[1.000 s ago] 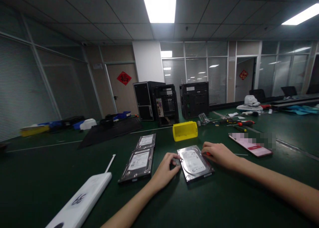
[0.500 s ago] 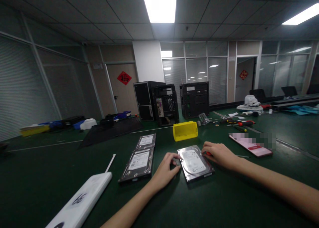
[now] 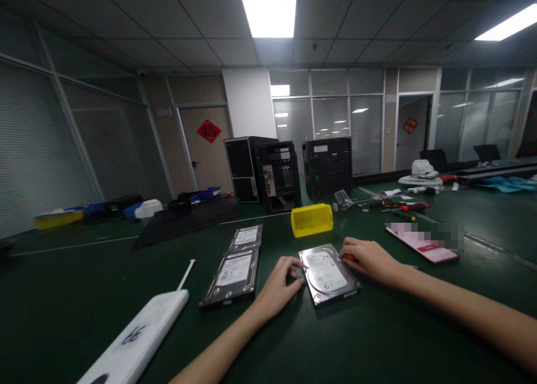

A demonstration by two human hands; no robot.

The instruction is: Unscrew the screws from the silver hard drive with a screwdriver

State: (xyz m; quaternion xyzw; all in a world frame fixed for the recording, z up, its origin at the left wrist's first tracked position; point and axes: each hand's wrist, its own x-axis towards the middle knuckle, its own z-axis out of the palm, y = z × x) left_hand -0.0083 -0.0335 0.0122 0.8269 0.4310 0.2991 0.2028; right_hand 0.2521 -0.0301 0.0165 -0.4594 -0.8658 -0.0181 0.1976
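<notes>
A silver hard drive [image 3: 328, 273] with a white label lies flat on the green table in front of me. At its left edge is my left hand [image 3: 282, 283], fingers curled, the index fingertip on the drive's rim and the thumb low beside it. Over the drive's right edge my right hand [image 3: 366, 259] is closed around a small screwdriver [image 3: 351, 257]; only a bit of its red handle shows between the fingers, and part of its shaft appears behind the wrist. The fingers hide its other parts.
Two more hard drives [image 3: 235, 269] lie left of my left hand. A yellow bin [image 3: 312, 220] stands behind the drive. Computer cases [image 3: 327, 168] stand at the back. A pink phone [image 3: 436, 251], loose tools [image 3: 413, 207] and a white power strip [image 3: 138, 333] lie around.
The right hand has turned very slightly, and less of the screwdriver shaft shows behind the wrist. The left hand and the hard drive look unmoved.
</notes>
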